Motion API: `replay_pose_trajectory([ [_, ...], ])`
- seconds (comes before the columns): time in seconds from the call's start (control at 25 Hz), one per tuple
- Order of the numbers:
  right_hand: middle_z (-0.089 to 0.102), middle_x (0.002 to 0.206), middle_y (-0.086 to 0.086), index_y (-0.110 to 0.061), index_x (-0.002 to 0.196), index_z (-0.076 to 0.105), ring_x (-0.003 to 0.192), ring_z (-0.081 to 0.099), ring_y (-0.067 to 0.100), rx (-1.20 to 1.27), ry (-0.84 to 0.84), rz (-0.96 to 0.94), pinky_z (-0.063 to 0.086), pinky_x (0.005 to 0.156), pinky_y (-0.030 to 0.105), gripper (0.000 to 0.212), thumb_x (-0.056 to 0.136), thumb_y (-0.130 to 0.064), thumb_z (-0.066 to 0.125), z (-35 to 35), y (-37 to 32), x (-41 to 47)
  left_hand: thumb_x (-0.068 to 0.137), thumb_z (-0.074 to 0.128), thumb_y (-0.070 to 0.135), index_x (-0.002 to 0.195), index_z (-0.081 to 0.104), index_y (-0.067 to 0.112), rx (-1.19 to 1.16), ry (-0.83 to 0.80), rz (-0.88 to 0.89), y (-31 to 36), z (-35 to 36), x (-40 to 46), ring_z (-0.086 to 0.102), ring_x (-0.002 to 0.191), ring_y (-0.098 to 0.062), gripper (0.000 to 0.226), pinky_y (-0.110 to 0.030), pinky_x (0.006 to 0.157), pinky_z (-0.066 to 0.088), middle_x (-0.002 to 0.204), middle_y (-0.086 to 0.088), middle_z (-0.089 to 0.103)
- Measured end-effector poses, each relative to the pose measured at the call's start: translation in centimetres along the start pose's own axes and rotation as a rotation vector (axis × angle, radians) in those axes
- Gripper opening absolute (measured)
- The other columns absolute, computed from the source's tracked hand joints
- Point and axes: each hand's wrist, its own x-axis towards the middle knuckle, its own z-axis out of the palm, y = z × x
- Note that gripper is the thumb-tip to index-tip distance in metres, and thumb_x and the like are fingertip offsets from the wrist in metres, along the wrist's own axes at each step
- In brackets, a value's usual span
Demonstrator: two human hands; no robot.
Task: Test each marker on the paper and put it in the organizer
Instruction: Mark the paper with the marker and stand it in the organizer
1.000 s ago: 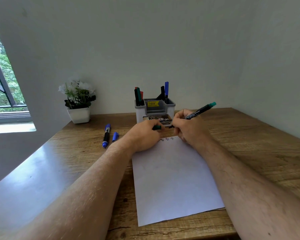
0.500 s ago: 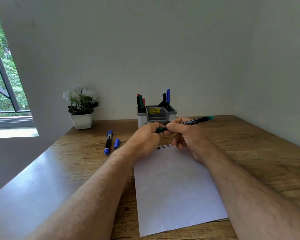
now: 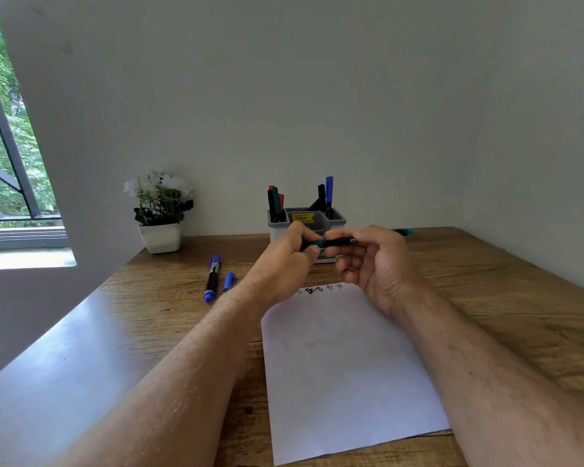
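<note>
The wooden desk [image 3: 486, 298] held paper [image 3: 344, 365] already scribbled along its top. Several markers stood in the organizer [image 3: 334, 219]. My left hand [image 3: 284, 264] pinched the cap, my right [image 3: 375, 261] gripped the green marker [image 3: 344, 242], apparently recapping. A blue marker [image 3: 212, 278] awaited testing.

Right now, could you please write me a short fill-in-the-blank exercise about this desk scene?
1. Both hands hold a black marker with a ____ cap.
2. The white paper sheet has test scribbles along its ____ edge.
3. The grey plastic organizer carries a ____ sticker.
4. An uncapped blue marker lies left of its loose ____.

Missing words: green; far; yellow; cap
</note>
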Motion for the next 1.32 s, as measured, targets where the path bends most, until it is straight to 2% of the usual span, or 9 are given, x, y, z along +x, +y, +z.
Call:
replay_pose_trajectory([
  [0.08,0.07,0.073,0.016,-0.004,0.093,0.068,0.048,0.058,0.016,0.029,0.014,0.012,0.042,0.04,0.021,0.028,0.093,-0.014,0.042,0.1,-0.1,0.0,0.102,0.047,0.02,0.11,0.055,0.023,0.004,0.007,0.012,0.1,0.1,0.0,0.059,0.098,-0.018,0.012,-0.033,0.082,0.048,0.103,0.0,0.063],
  [0.2,0.074,0.076,0.016,-0.005,0.094,0.066,0.049,0.064,0.018,-0.025,0.035,-0.014,0.046,0.04,0.022,0.016,0.096,-0.015,0.054,0.1,0.1,0.1,0.102,0.048,0.021,0.11,0.058,0.024,0.016,0.046,0.036,0.0,0.2,0.1,0.059,0.096,-0.013,0.013,-0.024,0.077,0.046,0.102,0.004,0.063],
  [0.36,0.075,0.076,0.016,-0.007,0.088,0.069,0.048,0.065,0.017,-0.091,0.074,-0.044,0.047,0.037,0.022,0.012,0.094,-0.016,0.063,0.1,0.1,0.1,0.102,0.047,0.021,0.112,0.057,0.023,0.056,0.062,0.033,-0.2,-0.1,0.2,0.06,0.096,-0.013,0.015,-0.032,0.083,0.052,0.104,0.004,0.063],
  [0.56,0.064,0.057,0.011,-0.005,0.075,0.065,0.037,0.053,0.014,-0.081,0.068,-0.024,0.038,0.033,0.019,0.024,0.094,-0.018,0.062,0.5,0.2,-0.1,0.103,0.045,0.016,0.114,0.053,0.02,0.116,0.055,0.078,0.2,0.0,0.0,0.06,0.098,-0.017,0.014,-0.039,0.087,0.053,0.107,-0.002,0.063],
  [0.84,0.059,0.048,0.006,-0.012,0.07,0.063,0.032,0.046,0.011,-0.007,0.066,0.059,0.031,0.031,0.016,0.03,0.098,-0.023,0.056,1.2,-0.3,-0.5,0.102,0.045,0.013,0.112,0.051,0.017,0.191,0.076,0.131,0.5,0.6,0.1,0.059,0.092,-0.017,0.013,-0.028,0.075,0.05,0.103,-0.003,0.062],
  [0.96,0.059,0.047,0.007,-0.008,0.078,0.06,0.032,0.048,0.013,0.016,0.071,0.063,0.033,0.031,0.017,0.033,0.1,-0.031,0.052,1.7,-0.4,-0.3,0.097,0.056,0.015,0.109,0.055,0.022,-0.026,0.222,0.104,0.7,0.7,0.3,0.062,0.092,-0.008,0.014,-0.018,0.076,0.048,0.1,0.006,0.065],
  [1.08,0.061,0.05,0.006,-0.005,0.098,0.06,0.035,0.049,0.013,0.077,0.076,0.08,0.034,0.032,0.018,0.034,0.101,-0.037,0.05,2.0,-0.4,0.2,0.088,0.07,0.021,0.114,0.052,0.025,-0.404,0.38,0.033,0.6,1.0,0.7,0.071,0.089,-0.009,0.031,-0.028,0.083,0.055,0.097,0.002,0.073],
  [1.16,0.061,0.051,0.005,-0.006,0.109,0.06,0.035,0.049,0.011,0.125,0.063,0.108,0.034,0.032,0.018,0.035,0.101,-0.038,0.05,1.8,-0.4,0.3,0.087,0.074,0.021,0.111,0.057,0.02,-0.509,0.398,0.019,0.4,1.2,0.7,0.073,0.086,-0.014,0.03,-0.034,0.082,0.057,0.093,-0.003,0.075],
  [1.32,0.063,0.053,0.007,-0.008,0.091,0.066,0.036,0.051,0.012,0.05,0.059,0.189,0.037,0.033,0.018,0.048,0.096,-0.053,0.05,1.9,-0.2,0.0,0.091,0.067,0.013,0.098,0.069,0.014,-0.577,0.422,0.071,0.1,1.5,0.7,0.072,0.085,-0.016,0.007,-0.031,0.077,0.058,0.091,-0.004,0.075],
])
